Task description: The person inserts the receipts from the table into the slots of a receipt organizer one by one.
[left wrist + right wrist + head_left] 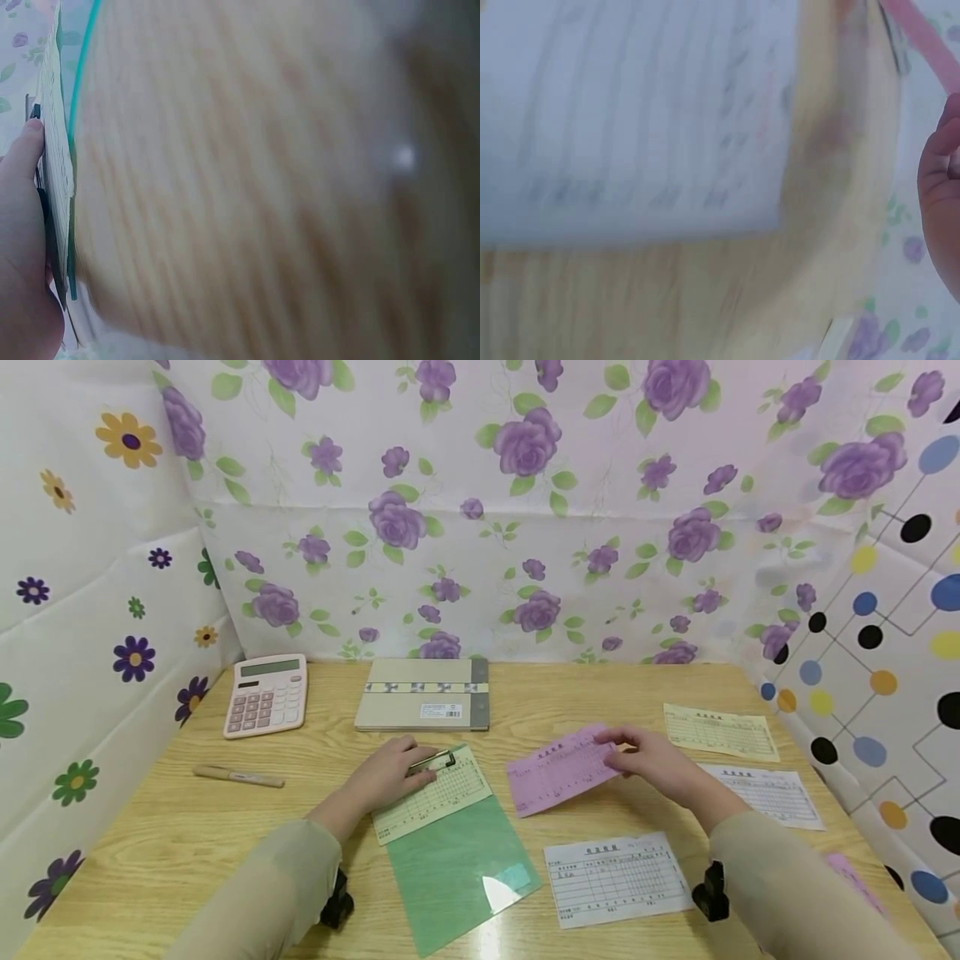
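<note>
My right hand (648, 764) pinches the right end of a pink printed form (561, 770), which tilts up over the table. A pink strip of it shows at the top right of the right wrist view. My left hand (390, 774) rests on a yellowish form pad (450, 793), fingers reaching to the metal clip (442, 760) with dark ends at its top. Beneath the pad lies a translucent green board (465, 860); its thin green edge (79, 82) shows in the left wrist view. A white form (618, 878) lies flat below the pink one.
At the right lie a yellow slip (720, 732), another white form (772, 795) and a pink slip (855, 881) partly behind the right sleeve. A pink calculator (266, 696), a beige notebook (422, 695) and a tan pen (238, 776) sit at the back and left. Patterned cloth walls surround the table.
</note>
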`<state>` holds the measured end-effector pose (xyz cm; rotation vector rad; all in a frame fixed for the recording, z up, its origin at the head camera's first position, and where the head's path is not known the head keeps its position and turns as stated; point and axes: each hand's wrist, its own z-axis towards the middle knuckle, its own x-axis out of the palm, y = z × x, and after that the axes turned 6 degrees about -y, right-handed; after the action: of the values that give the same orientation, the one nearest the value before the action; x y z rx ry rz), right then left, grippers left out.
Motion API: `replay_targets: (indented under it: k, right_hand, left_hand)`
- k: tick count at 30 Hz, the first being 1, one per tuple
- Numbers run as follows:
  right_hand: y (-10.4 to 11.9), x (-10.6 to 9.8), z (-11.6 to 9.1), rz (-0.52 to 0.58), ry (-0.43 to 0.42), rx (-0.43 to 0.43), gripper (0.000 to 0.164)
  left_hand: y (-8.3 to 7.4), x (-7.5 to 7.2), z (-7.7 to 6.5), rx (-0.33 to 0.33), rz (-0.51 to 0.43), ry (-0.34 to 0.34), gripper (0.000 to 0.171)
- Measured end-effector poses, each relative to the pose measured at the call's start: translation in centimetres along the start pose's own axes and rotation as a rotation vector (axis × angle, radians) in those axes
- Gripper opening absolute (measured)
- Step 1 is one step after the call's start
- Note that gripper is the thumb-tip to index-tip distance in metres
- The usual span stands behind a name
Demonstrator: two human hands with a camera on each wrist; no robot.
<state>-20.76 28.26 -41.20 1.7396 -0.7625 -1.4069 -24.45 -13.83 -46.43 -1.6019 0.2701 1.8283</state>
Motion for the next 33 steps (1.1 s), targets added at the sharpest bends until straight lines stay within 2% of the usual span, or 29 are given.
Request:
replay_targets:
  k: [3,10,16,27,33]
  right_hand:
    - [1.0,0.9,0.6,0.013,0.0,-0.005,0.036]
    - [3.0,3.7,1.9,0.069,0.088,-0.062,0.033]
    - [4.3,5.9,2.7,0.073,0.132,-0.085,0.029]
    - [4.9,9.2,3.5,0.081,0.212,-0.088,0.03]
    - [5.3,10.6,3.6,0.022,0.22,-0.107,0.031]
  left_hand:
    - [0.0,-0.1,-0.1,0.001,0.003,0.0,0.046]
    - [-0.1,-0.2,-0.1,0.007,-0.002,0.005,0.046]
    - [-0.2,-0.2,0.1,0.002,0.006,0.007,0.046]
    - [0.0,-0.1,0.1,0.014,0.003,-0.005,0.045]
    - [0.0,0.0,0.1,0.019,0.018,-0.007,0.045]
